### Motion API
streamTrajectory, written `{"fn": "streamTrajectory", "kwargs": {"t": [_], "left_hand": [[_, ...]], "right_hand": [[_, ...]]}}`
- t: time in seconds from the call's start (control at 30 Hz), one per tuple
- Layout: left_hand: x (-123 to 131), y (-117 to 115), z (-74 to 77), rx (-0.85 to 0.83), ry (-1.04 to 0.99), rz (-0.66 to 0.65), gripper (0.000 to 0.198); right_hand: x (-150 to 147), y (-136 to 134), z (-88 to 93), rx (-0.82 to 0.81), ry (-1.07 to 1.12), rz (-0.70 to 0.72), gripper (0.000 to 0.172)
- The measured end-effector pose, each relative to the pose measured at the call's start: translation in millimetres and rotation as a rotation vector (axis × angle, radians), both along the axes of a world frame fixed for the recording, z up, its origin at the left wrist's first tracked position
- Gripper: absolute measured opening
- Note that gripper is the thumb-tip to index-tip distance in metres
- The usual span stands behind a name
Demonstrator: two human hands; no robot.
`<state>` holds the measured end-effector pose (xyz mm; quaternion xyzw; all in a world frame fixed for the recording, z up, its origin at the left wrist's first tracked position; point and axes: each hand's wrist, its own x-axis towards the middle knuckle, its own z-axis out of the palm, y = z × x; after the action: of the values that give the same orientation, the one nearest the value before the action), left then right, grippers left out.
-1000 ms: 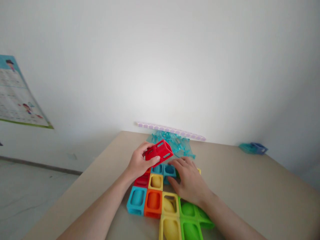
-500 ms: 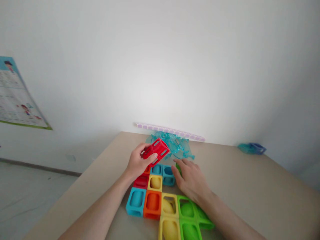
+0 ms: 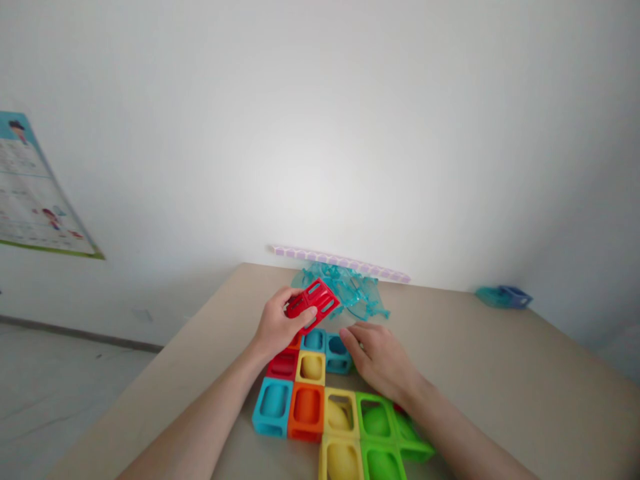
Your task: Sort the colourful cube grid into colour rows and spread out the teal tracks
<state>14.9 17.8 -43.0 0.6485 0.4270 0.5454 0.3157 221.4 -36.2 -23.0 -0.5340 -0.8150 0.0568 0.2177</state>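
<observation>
My left hand (image 3: 281,325) grips a red hollow plastic block (image 3: 316,305) with slotted sides, holding it tilted above the far end of joined blocks. My right hand (image 3: 377,353) is closed, thumb and fingers drawn together just right of a blue block (image 3: 338,353). Whatever lies in that hand is hidden, though a sliver of green shows beneath it. Below the hands sit joined blocks with windowed faces: an orange block (image 3: 305,408), a light blue block (image 3: 273,402), a yellow block (image 3: 340,412) and a green block (image 3: 376,420), among several others.
Behind the blocks, translucent teal plastic pieces (image 3: 353,290) lie in a heap by the wall. A purple patterned strip (image 3: 340,260) leans there. A dark blue block (image 3: 516,297) with a teal piece rests at the tabletop's (image 3: 475,360) far right. A poster (image 3: 40,193) hangs at left.
My right hand's fingers have curled in and drawn together, and the green thing seen under them is now mostly covered. The red block in my left hand has turned slightly.
</observation>
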Motion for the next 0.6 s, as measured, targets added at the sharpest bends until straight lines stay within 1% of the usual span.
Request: {"fn": "streamTrajectory", "kwargs": {"t": [0.07, 0.17, 0.23, 0.3, 0.37, 0.43, 0.5, 0.53, 0.6], "left_hand": [[0.1, -0.4, 0.5, -0.002, -0.004, 0.001, 0.031], [0.7, 0.6, 0.4, -0.037, -0.062, -0.005, 0.030], [1.4, 2.7, -0.1, -0.087, -0.158, -0.013, 0.031], [2.1, 5.5, -0.9, -0.150, -0.278, -0.020, 0.031], [2.5, 8.6, -1.5, -0.222, -0.393, -0.032, 0.030], [2.1, 11.8, -2.1, -0.311, -0.510, -0.050, 0.031], [0.9, 14.7, -2.7, -0.401, -0.634, -0.066, 0.034], [0.1, 15.9, -3.0, -0.444, -0.687, -0.077, 0.036], [-1.4, 17.5, -3.2, -0.523, -0.751, -0.116, 0.038]], "right_hand": [[-1.0, -0.6, -0.2, -0.005, 0.022, 0.026, 0.049], [-2.4, -2.8, -3.6, 0.016, 0.018, 0.121, 0.044], [-2.0, -4.2, -6.3, 0.042, -0.001, 0.165, 0.040], [-1.3, -5.4, -5.3, 0.076, -0.003, 0.167, 0.035], [-2.8, -6.4, 2.4, 0.109, 0.011, 0.184, 0.029], [-9.6, -7.2, 16.0, 0.123, 0.002, 0.257, 0.022], [-23.2, -7.0, 30.4, 0.098, -0.046, 0.391, 0.019], [-31.8, -6.3, 35.8, 0.076, -0.080, 0.468, 0.021], [-50.2, -3.4, 40.5, 0.038, -0.155, 0.606, 0.026]]}}
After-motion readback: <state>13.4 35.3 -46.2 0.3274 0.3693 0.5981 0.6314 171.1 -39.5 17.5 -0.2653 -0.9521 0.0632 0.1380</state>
